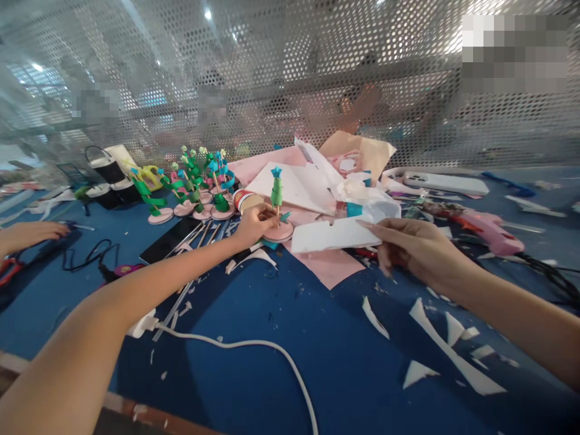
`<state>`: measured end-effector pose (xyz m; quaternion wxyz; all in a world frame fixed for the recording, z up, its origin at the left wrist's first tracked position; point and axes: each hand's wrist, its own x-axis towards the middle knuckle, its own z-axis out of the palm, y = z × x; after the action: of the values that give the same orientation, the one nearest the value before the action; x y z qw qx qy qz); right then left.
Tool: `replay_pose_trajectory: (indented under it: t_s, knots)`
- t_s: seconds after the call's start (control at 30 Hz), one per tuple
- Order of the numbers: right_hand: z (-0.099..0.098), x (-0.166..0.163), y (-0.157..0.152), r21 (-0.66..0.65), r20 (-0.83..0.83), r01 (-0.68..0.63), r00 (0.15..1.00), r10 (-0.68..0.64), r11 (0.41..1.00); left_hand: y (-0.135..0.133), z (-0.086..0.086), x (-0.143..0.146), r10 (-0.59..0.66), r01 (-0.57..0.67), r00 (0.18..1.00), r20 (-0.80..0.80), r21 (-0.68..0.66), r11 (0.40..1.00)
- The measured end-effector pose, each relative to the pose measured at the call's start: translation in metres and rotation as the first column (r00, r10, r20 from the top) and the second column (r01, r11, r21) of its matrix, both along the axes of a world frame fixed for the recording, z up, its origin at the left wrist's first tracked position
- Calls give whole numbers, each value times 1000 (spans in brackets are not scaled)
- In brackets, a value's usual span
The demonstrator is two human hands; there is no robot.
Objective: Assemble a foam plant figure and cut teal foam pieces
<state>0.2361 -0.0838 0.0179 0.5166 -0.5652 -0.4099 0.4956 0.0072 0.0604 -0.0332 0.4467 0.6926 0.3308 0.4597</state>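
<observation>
Far left, somebody else's hand (38, 234) is on the blue table (272, 386), near some red-handled scissors (9, 270). Next over there's a bunch of little paper trees (193, 190) on round pink bases, with a dark phone (170, 240) lying in front of them.

Then the wearer's left hand (254, 226): fingers curled in close together, pinching low on a small green tree (277, 194) with a blue star on top. It's upright above its pink disc (280, 232), though I can't tell exactly where each fingertip lands. Just right of that is a white board strip (333, 235), held at its right end by the right hand (410, 248), thumb on top and fingers bent underneath, so basically a flat pinch. Past that, a pink glue gun (496, 232) lies on the table.
</observation>
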Motion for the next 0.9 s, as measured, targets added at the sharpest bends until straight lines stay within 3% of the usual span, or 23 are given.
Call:
replay_pose_trajectory:
  t_s: [0.07, 0.2, 0.33, 0.43, 0.5, 0.57, 0.7, 0.83, 0.9]
  knots:
    - [0, 0, 0, -36, -96, -23, 995, 19, 999, -1, 1, 0, -3, 3, 1000, -4, -12, 1000]
    - [-2, 2, 1, -19, -43, -16, 999, 15, 1000, -1, 1, 0, -1, 1, 1000, 14, -18, 1000]
    - [-2, 6, 3, 11, -139, -11, 990, 12, 1000, 0, -1, 0, -17, 18, 1000, 19, -9, 1000]
    - [1, 7, 3, 59, -18, 81, 997, -80, 995, 0, -1, 0, -2, 2, 1000, 16, -11, 1000]
    - [3, 6, 3, 75, -21, 118, 993, -117, 990, 0, -1, 0, 1, -1, 1000, 13, -7, 1000]
    - [5, 4, 2, 65, -83, 105, 992, -100, 992, 0, -1, 0, -9, 9, 1000, 17, -9, 1000]
    - [5, 2, 1, 123, 31, 121, 992, -126, 985, -1, 0, 1, -16, 17, 999, 37, -19, 1000]
    - [4, 6, 1, 83, -34, 73, 997, -70, 994, 0, -1, 0, -17, 17, 999, 31, -16, 1000]
    - [5, 7, 1, 112, 16, 91, 995, -94, 990, 0, -2, 0, -15, 15, 1000, 24, -8, 1000]
